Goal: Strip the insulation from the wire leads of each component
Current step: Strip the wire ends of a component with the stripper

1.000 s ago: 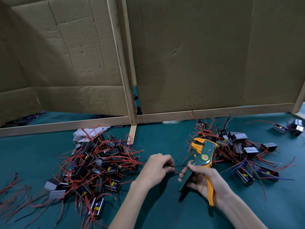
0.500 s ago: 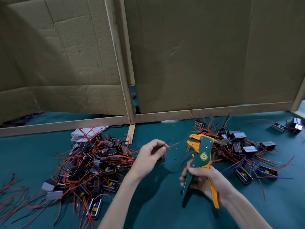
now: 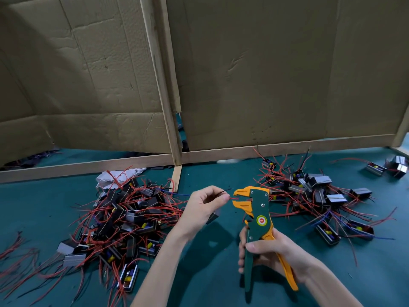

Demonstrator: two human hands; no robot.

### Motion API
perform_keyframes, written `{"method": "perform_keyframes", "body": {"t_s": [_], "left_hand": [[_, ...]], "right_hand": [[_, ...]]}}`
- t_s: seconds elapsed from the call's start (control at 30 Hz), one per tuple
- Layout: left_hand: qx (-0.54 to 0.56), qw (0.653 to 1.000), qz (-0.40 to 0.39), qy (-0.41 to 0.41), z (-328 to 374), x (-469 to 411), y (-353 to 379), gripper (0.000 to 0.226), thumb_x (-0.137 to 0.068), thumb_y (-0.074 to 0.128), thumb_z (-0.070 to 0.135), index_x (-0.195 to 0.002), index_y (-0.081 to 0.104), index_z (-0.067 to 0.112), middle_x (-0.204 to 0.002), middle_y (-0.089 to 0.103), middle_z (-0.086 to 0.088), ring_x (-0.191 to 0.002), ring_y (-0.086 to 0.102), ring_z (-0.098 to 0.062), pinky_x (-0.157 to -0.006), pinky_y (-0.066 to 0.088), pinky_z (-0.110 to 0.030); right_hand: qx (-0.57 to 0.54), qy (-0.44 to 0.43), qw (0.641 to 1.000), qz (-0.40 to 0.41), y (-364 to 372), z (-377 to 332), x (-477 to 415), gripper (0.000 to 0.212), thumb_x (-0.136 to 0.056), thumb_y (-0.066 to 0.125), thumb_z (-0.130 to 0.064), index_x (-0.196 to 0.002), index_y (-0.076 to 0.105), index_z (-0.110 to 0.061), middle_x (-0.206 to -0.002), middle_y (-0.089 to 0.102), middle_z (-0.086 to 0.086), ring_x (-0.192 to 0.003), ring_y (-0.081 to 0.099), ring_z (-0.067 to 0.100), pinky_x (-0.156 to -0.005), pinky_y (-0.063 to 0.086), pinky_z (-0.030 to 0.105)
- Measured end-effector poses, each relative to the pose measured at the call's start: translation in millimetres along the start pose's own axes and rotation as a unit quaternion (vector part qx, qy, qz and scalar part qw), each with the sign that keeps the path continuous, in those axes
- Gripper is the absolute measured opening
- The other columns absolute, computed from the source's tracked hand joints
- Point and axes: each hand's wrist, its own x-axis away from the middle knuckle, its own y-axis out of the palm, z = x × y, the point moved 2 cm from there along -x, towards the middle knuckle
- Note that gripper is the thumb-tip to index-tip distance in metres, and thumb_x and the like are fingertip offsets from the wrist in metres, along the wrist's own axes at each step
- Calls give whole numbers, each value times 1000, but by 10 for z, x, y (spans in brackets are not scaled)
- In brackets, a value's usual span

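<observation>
Here, the bare teal felt tabletop [image 3: 210, 273] is open at 6 o'clock, hemmed at 12 by a wooden rail [image 3: 88, 168] and brown cardboard panels [image 3: 265, 74]. Heaps of black box components with red leads crowd 9 o'clock [image 3: 128, 213] and 3 o'clock [image 3: 314, 193]. The left hand [image 3: 205, 207] pinches a thin red wire lead [image 3: 234, 198], which lies level with its tip toward 3, between the parted orange jaws of the green-and-orange wire stripper [image 3: 259, 220]. The stripper stands upright, its long axis 6 to 12, with the right hand [image 3: 272, 255] wrapped round its handles.
</observation>
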Motion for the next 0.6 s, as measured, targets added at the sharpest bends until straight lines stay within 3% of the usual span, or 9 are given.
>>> {"method": "perform_keyframes", "body": {"t_s": [0.17, 0.33, 0.47, 0.6], "left_hand": [[1, 1000, -14, -14, 3, 5, -2, 12, -88, 64, 13, -77, 65, 13, -58, 50, 8, -56, 42, -8, -57, 37, -18], [5, 999, -32, -19, 7, 7, -9, 11, -89, 62, 11, -79, 65, 12, -56, 52, 12, -53, 43, -2, -56, 35, -15], [21, 999, -32, -21, -12, 1, -23, 9, -89, 63, 14, -81, 66, 10, -62, 46, -7, -55, 35, -13, -54, 28, -24], [46, 997, -50, -35, -58, -7, -58, 12, -81, 67, 29, -78, 66, 17, -63, 47, -3, -56, 36, -13, -52, 29, -22]], "right_hand": [[1, 2, 1000, 2, 15, -10, 12, 24, -68, 75, -7, -87, 62, 1, -80, 60, 24, -75, 63, 37, -78, 54, 53], [2, 5, 1000, 14, 30, -13, 16, 23, -69, 76, -8, -86, 62, 1, -78, 59, 24, -72, 62, 36, -75, 55, 51], [13, 20, 998, 64, 57, 9, 21, 27, -61, 83, -17, -77, 66, -5, -70, 57, 23, -63, 61, 34, -63, 55, 44], [4, 35, 992, 121, 148, 72, 7, 35, -52, 87, -24, -73, 63, -10, -62, 54, 20, -52, 55, 30, -52, 52, 37]]}}
